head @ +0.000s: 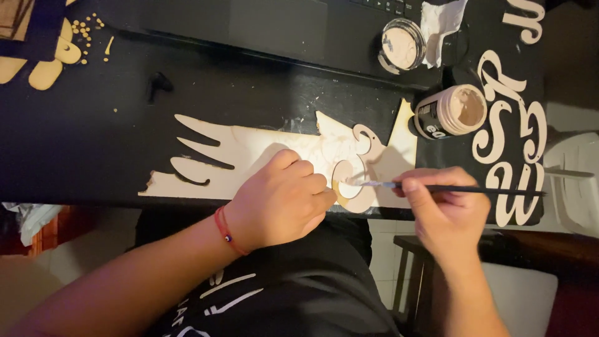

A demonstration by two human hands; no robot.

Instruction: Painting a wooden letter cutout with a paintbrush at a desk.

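Head view, looking straight down: a black bench [93, 143] fills the upper half of the frame, with a laptop [274, 25] along its top edge. Across the middle lies the big pale wooden cutout [249, 153], its long axis running left to right, prongs pointing toward the left of the frame. Curly wooden letters [511, 125] sit at the right edge. Centre frame, the left hand [281, 200] is curled closed, pressing down on a small scrolled wooden piece [352, 178] at the cutout's right end. The right hand [446, 209] pinches a thin black paintbrush [462, 188] lying almost level, bristles pointing left, tip touching that scrolled piece just right of the left knuckles (so both hands are near, the left one nearer). Upper right: an open paint jar [452, 112], its lid [401, 45], a crumpled tissue [443, 22]. A red string bracelet [228, 232] rings the left wrist.
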